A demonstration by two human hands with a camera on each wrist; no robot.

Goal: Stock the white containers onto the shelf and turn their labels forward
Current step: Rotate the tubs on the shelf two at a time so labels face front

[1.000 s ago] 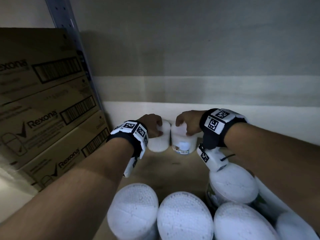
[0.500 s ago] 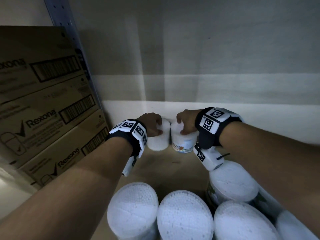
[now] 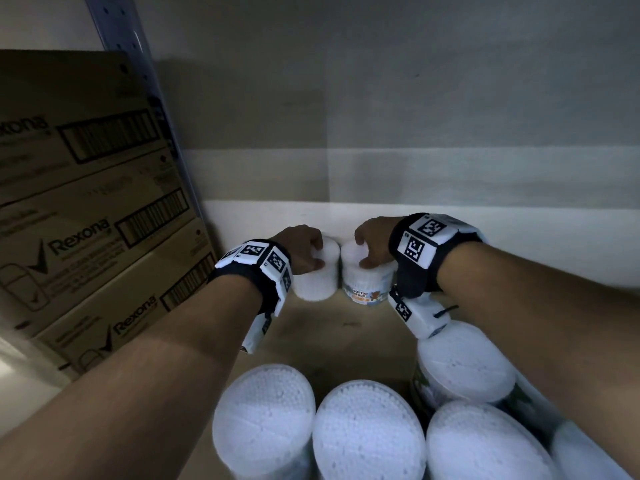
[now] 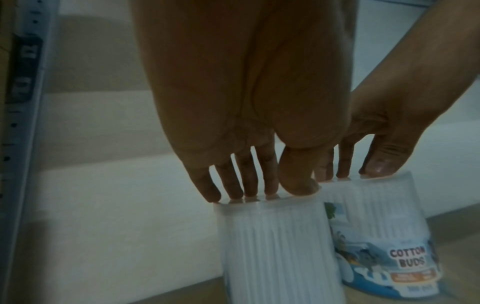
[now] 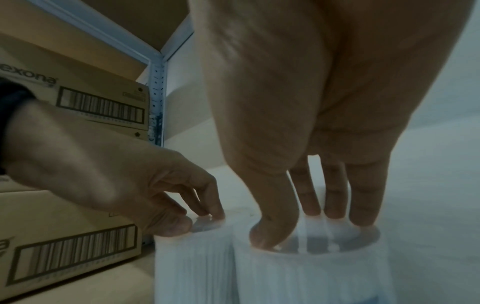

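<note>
Far back on shelf (image 3: 311, 327): light, slick tubs; left hand (image 3: 300, 244) pinching left tub (image 3: 317, 271) rim, right hand (image 3: 372, 239) pinching right tub (image 3: 367, 282) rim.

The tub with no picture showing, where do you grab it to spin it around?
Probably by its round lid, from above. The plain tub stands upright against the labelled tub, so its sides are crowded, but the lid edge is free. The left hand already pinches that rim with fingertips and thumb, which suits twisting it.
</note>
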